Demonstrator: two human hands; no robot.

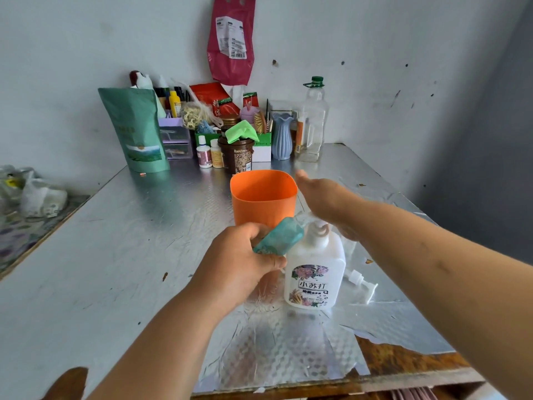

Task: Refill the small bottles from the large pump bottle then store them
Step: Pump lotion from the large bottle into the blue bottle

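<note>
On table, just front of orange cup: L hand grips small teal bottle tilted, mouth toward pump bottle top, prob. to catch soap. R hand flat, fingers straight, over pump; likely pressing, contact blurred.

The table wears shiny, scratched embossed foil, torn to bare wood at its front edge. The pump bottle is glossy white plastic; the orange cup matt plastic.
</note>
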